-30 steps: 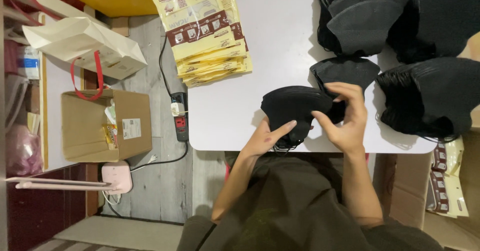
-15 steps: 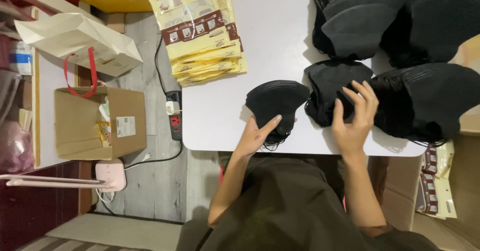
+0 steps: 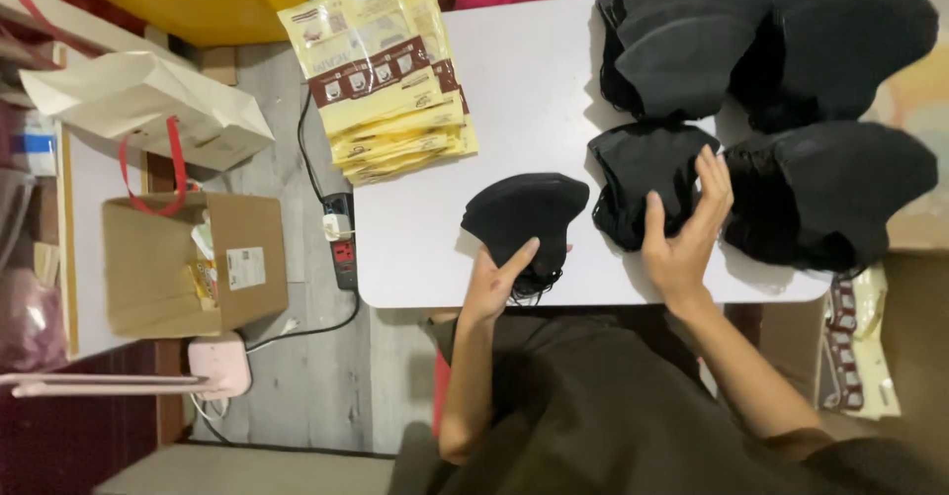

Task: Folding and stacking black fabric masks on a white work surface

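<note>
The left hand [image 3: 494, 280] rests on the near edge of a single black mask [image 3: 524, 216] lying flat on the white table [image 3: 534, 90], its fingers laid loosely along the mask and its ear loops rather than closed around it; the loops under the palm are hard to make out. The right hand [image 3: 685, 228] reaches with fingers spread wide onto a small stack of black masks [image 3: 638, 174] just to the right of the single mask, touching its right side without gripping it. Three bigger heaps of black masks [image 3: 791, 50] fill the far and right part of the table, and their tops are cut off by the frame, so their number cannot be told. A pile of yellow packets [image 3: 386, 70] lies at the table's far left corner, hanging slightly over the edge. More packets [image 3: 855, 347] show below the table on the right, partly hidden. On the grey floor to the left stand an open cardboard box [image 3: 188, 263], a white paper bag [image 3: 148, 105] with red handles, and a power strip [image 3: 341, 243] with cables. The person's dark clothing covers the lower frame.
</note>
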